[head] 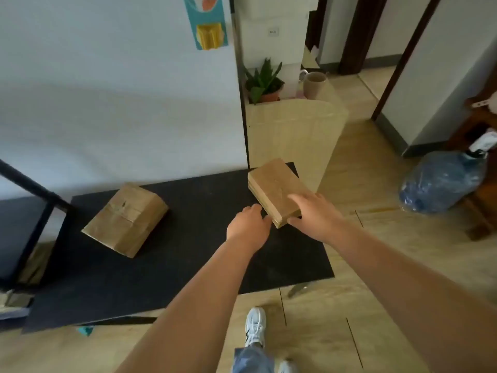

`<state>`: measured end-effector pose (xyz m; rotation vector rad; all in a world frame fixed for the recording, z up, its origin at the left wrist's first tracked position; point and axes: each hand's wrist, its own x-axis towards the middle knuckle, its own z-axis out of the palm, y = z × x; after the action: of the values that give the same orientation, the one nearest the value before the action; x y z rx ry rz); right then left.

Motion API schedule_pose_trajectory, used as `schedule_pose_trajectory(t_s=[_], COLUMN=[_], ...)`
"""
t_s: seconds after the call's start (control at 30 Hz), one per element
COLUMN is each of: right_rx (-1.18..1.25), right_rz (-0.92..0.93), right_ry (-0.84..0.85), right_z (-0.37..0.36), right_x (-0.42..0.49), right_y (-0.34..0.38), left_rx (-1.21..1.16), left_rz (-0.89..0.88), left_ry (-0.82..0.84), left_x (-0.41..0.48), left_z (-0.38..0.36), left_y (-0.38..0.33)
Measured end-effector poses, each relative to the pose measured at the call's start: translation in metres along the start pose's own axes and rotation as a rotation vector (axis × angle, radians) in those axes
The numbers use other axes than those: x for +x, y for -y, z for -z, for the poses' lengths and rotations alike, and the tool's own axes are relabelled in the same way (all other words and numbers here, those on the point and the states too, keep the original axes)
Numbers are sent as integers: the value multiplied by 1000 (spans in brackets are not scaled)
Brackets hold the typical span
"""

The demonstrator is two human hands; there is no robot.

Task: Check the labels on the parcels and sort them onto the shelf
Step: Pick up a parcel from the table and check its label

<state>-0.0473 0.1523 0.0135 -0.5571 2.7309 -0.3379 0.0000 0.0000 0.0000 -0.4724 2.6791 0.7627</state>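
Head view: flat parcel (277, 188) lies at the black mat's (188, 265) far right corner. Right hand (313, 214) rests spread on its top near end; left hand (248, 224), loosely curled, touches its near left edge. No label visible. Recommend gripping both sides, then turning it over. Second parcel (126, 219) sits apart, left.

A black mat (188, 265) lies flat on the wooden floor (376, 265). Two brown parcels sit on it: a bigger one (125, 220) left, a flatter one (277, 189) at the far right corner.
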Motion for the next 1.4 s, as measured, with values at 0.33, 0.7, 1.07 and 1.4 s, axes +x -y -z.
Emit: schedule_pose_trajectory(t_s=[0.33, 0.7, 1.07, 1.4], right_rx=[100, 220, 615, 845], right_rz=[-232, -371, -365, -374], right_ry=[55, 69, 133, 320], right_z=[-4, -32, -37, -52], right_x=[88, 115, 120, 113], right_y=[-13, -16, 7, 12], left_rx=[-300, -641, -930, -532], left_rz=[263, 390, 352, 250], left_ry=[214, 229, -71, -328], left_x=[93, 110, 93, 83], left_z=[-17, -29, -4, 4], left_y=[15, 10, 25, 37])
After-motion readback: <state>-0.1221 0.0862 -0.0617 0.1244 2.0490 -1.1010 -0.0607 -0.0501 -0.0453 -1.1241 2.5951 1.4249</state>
